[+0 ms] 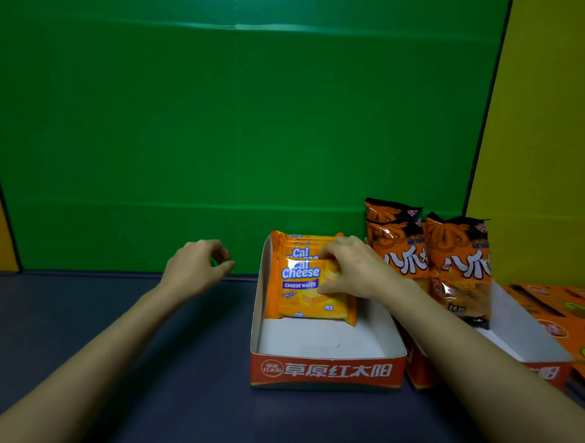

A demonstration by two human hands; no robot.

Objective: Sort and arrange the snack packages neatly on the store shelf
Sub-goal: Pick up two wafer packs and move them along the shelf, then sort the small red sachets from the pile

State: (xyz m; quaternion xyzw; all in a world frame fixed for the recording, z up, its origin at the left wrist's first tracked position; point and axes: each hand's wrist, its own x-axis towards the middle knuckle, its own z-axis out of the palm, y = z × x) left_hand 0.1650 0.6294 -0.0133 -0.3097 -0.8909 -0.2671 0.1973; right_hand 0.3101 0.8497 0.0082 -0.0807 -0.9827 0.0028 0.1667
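Several orange Cal Cheese wafer packs stand upright in a row at the back of an open cardboard tray with a red front. My right hand grips the top right of the front wafer pack, thumb on its face and fingers over its top edge. My left hand hovers left of the tray above the dark shelf, fingers loosely curled, holding nothing. Two orange and black snack bags stand upright in a second tray to the right.
A green panel forms the back wall, with yellow panels at both sides. Flat orange printed cardboard lies at the far right. The dark blue shelf surface stretches left of the trays.
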